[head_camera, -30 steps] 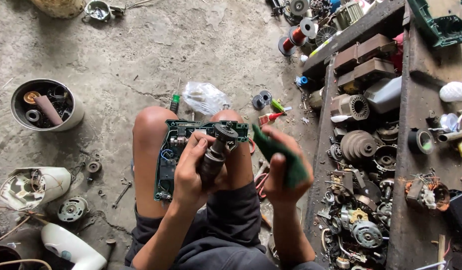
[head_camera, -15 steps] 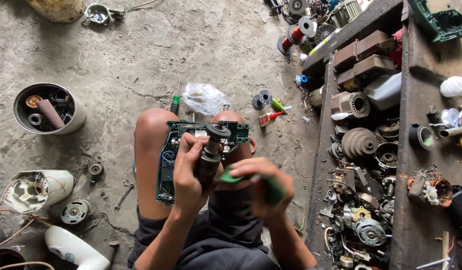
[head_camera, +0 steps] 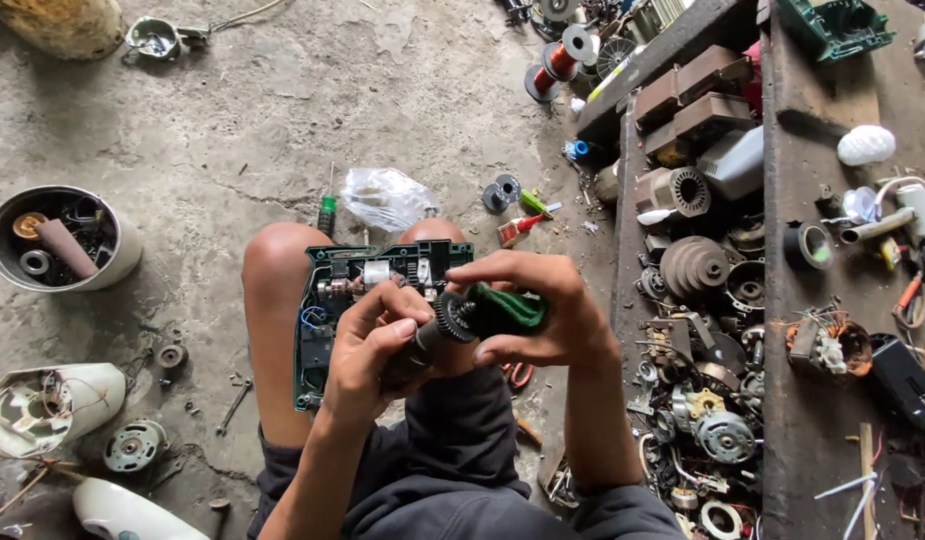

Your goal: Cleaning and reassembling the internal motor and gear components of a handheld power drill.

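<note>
Since 0.5 s ago the right hand (head_camera: 543,315) has risen to frame centre, pinching the green rag (head_camera: 508,308) against the geared shaft (head_camera: 438,330), gripped by the left hand (head_camera: 368,345); wiping is underway above the open tool housing (head_camera: 328,320).

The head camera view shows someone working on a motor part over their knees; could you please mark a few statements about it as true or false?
1. The left hand grips a dark motor shaft with a gear at its end. True.
2. The right hand holds a red cloth. False: it holds a green piece against the gear end.
3. An opened green tool casing rests across the person's knees. True.
4. The round tub at the left is turned upside down. False: it stands open side up, with parts inside.
5. A clear plastic bag lies on the concrete floor beyond the knees. True.
</note>
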